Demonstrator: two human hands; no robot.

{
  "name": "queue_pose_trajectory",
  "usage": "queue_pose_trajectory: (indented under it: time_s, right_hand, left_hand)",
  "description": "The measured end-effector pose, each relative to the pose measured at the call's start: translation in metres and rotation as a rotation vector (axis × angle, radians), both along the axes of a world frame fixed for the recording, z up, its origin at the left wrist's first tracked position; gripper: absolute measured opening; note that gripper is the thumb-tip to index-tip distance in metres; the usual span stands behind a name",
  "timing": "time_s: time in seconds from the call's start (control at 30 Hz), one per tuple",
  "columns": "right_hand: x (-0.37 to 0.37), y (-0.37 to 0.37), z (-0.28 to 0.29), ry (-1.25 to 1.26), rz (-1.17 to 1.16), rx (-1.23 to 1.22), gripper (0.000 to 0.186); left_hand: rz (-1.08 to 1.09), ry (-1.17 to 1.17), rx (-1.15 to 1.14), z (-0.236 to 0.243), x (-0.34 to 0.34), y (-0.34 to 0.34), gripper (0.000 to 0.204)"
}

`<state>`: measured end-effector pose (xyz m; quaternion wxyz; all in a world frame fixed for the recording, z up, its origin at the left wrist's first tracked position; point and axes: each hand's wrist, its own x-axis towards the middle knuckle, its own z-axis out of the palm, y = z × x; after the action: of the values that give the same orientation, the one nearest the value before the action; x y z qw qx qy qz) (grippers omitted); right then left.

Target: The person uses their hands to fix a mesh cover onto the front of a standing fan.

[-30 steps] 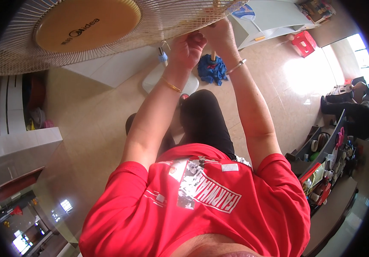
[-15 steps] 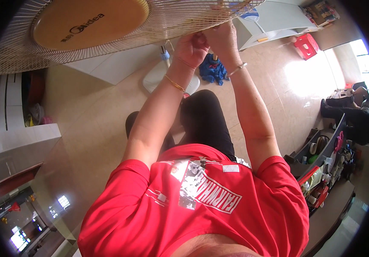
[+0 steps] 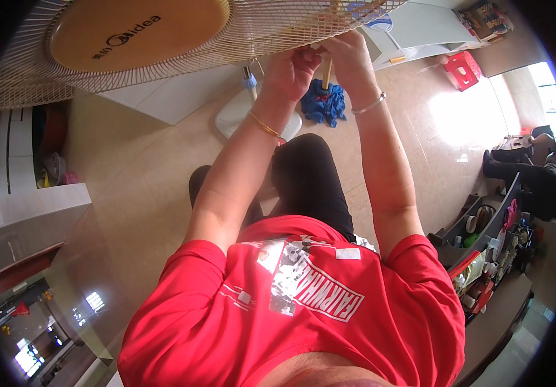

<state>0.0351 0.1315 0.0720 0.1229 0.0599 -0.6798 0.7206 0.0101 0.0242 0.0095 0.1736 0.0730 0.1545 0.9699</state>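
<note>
A large fan guard of cream wire, with a tan disc at its centre, spans the upper left. At its lower right rim my left hand has its fingers curled closed. Beside it, my right hand bends in toward the same rim, fingers pinched close to the left hand's fingertips. Whatever lies between the fingers is too small and partly hidden to make out. Below the guard show the fan's pole and white base. A mop with a blue head stands behind my hands.
A white cabinet stands at the upper right, near a red plastic stool. A dark shelf unit full of small items is at my right. A person's legs show at the far right. A glossy counter lies left.
My right hand has shifted right and slightly up, away from the left hand, uncovering more of the mop's handle and head. The fan guard has moved slightly to the right.
</note>
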Motion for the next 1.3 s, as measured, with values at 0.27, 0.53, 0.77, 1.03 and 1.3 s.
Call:
queue_pose_trajectory:
  time_s: [0.27, 0.53, 0.77, 1.03, 1.3]
  right_hand:
    - [-0.013, 0.008, 0.001, -0.173, 0.196, -0.13, 0.019]
    - [-0.022, 0.014, -0.005, -0.226, 0.276, -0.153, 0.015]
    - [-0.018, 0.007, -0.005, -0.173, 0.143, -0.124, 0.017]
    - [-0.022, 0.009, -0.006, -0.183, 0.222, -0.106, 0.019]
    - [-0.016, 0.009, 0.001, -0.266, 0.296, -0.307, 0.017]
  left_hand:
    - [-0.02, 0.05, 0.008, 0.004, -0.001, -0.001, 0.012]
    - [-0.019, 0.062, 0.014, 0.001, -0.005, 0.0, 0.012]
    - [-0.01, 0.077, -0.033, -0.002, -0.007, -0.005, 0.015]
    - [0.015, 0.064, -0.02, -0.001, -0.007, -0.004, 0.011]
    - [-0.023, 0.088, 0.039, 0.002, -0.008, -0.006, 0.007]
